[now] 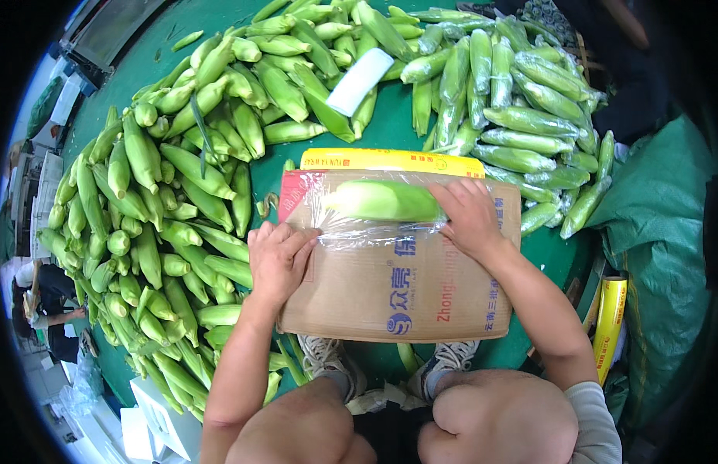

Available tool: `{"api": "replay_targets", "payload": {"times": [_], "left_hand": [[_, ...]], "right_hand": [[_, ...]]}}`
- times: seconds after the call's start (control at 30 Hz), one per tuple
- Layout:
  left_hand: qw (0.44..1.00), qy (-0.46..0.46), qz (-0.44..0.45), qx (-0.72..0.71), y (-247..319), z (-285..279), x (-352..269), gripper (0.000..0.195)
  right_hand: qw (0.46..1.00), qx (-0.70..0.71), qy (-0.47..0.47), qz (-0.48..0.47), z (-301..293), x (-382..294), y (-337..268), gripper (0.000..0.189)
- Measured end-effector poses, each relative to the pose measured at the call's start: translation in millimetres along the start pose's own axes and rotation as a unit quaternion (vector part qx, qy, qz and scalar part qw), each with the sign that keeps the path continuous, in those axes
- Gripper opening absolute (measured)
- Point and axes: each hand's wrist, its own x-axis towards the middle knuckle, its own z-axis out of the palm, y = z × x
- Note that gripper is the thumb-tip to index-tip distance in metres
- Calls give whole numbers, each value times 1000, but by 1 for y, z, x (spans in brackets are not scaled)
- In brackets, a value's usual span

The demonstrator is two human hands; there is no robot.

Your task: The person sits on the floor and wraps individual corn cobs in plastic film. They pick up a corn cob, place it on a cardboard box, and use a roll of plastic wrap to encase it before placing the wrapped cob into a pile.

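Observation:
An ear of corn in its green husk [388, 200] lies crosswise on clear plastic wrap [370, 232], on top of a brown cardboard box [359, 290]. My left hand [282, 255] pinches the near left edge of the wrap at the box's left side. With fingers bent, my right hand [466, 217] is at the corn's right end, thumb and fingertips on the wrap there. Behind the corn, a yellow cling film box [394, 159] lies along the cardboard's far edge.
Unwrapped corn [191, 162] is heaped at the left and back; film-wrapped corn [527, 116] is piled at the back right. A white sheet or pad [360, 81] rests on the heap. At the right are a green woven sack [661, 243] and a yellow roll box [611, 325]. Other people are at the far left and back right.

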Motion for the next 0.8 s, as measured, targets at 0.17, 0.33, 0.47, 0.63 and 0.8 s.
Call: {"api": "replay_targets", "payload": {"times": [0.17,0.33,0.47,0.63,0.8], "left_hand": [[961,175,-135,-169,23,12,-32,9],[952,101,-30,-287,62,5,-63,25],[989,-72,104,-72,102,3,-10,58],[978,15,101,182,63,14,121,58],[976,-7,-40,-215,84,29,136,38]], "right_hand": [[998,38,-23,-40,-13,-32,-4,63],[964,189,-163,-86,-28,-56,-45,61],[978,65,-197,-27,-42,-44,-57,61],[997,23,-56,45,-44,8,-62,62],[997,-27,-38,57,-4,45,-33,68]]}}
